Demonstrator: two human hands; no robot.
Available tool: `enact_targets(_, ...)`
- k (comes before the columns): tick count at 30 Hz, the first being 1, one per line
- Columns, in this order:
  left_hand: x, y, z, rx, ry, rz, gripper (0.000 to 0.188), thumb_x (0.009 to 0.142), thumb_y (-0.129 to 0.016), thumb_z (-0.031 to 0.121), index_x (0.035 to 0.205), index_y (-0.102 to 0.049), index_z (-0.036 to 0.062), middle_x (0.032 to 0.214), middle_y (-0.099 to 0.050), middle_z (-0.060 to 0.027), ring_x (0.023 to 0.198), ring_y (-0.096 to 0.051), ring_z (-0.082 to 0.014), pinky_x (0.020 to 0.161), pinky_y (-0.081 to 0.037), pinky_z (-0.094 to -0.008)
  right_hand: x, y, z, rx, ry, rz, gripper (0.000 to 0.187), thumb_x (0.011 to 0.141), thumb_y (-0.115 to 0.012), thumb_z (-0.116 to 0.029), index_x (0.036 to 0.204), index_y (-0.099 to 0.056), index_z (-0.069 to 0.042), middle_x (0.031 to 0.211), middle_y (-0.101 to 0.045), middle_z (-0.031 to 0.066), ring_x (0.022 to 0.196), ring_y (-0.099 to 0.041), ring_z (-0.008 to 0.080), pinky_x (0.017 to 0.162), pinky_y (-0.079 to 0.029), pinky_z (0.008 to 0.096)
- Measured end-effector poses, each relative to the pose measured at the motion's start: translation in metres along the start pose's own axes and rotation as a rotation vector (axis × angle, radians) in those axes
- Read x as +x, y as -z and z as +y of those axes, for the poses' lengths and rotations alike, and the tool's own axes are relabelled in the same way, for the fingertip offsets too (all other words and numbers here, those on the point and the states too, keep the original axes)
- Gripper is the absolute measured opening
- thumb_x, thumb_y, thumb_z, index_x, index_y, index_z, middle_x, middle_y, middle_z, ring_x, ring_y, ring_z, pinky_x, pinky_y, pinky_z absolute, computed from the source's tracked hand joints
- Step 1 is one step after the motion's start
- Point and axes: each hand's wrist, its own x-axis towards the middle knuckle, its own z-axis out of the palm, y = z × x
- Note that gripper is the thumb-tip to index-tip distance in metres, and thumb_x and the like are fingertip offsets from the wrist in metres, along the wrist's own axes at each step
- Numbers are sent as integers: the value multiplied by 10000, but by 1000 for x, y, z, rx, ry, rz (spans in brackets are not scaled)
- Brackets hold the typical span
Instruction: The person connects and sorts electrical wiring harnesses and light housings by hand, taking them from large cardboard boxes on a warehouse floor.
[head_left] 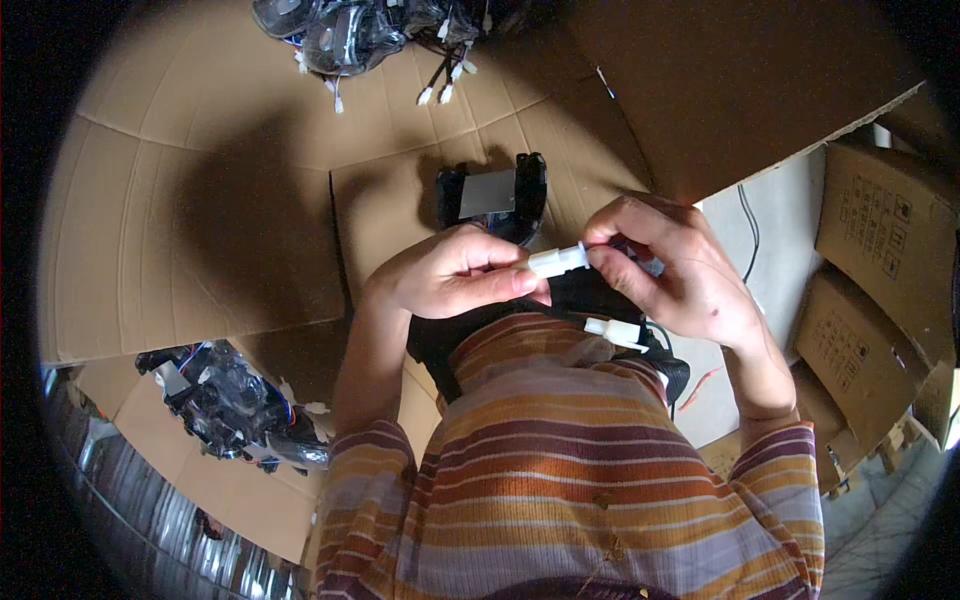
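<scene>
My left hand (465, 272) is closed round a white plastic connector (556, 262), thumb on its near side. At the connector's narrower right end, the thumb and forefinger of my right hand (675, 262) pinch together. I cannot make out whether that end is a separate plug. Just below my right hand, a second white connector (614, 331) on a dark cable lies over my lap. Beyond my hands, a black curved part with a flat grey plate (488, 194) rests on the cardboard (400, 200).
Clear-wrapped black parts with white wire plugs (352, 38) lie at the far edge. More wrapped parts with wires (235, 405) sit at the lower left. Cardboard boxes (885, 225) stand along the right, beside a pale surface (785, 215) with a dark cable.
</scene>
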Motion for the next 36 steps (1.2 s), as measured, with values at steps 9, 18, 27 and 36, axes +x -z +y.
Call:
enact_targets(9,7,5,3,66,-17,-116,237,837,-458,208,843,-593,14,468,-375,5,425,-313,-49,386,-234,-223,0,11,-2,-37,66,-17,90,666,-556,-28,722,-491,-2,688,-513,125,673,-501,297,590,-399,342)
enact_targets(18,12,4,1,38,-55,-154,241,838,-455,200,846,-582,-5,480,-422,-20,436,-361,-60,398,-267,-230,-3,4,-1,-82,124,25,85,651,-553,-29,706,-493,-8,669,-479,106,650,-468,266,573,-382,337)
enact_targets(27,14,-2,-1,3,-117,-114,243,837,-457,201,833,-581,-7,502,-440,-27,446,-378,-67,402,-283,-224,-4,6,-2,-60,121,36,80,632,-562,-1,694,-512,9,689,-483,91,662,-451,234,597,-364,306)
enact_targets(36,16,0,3,35,-91,-153,237,835,-462,198,824,-581,-8,493,-427,-14,435,-337,-49,388,-251,-217,-5,7,-4,-50,130,48,68,632,-550,-10,677,-502,8,675,-472,91,650,-449,227,584,-358,298)
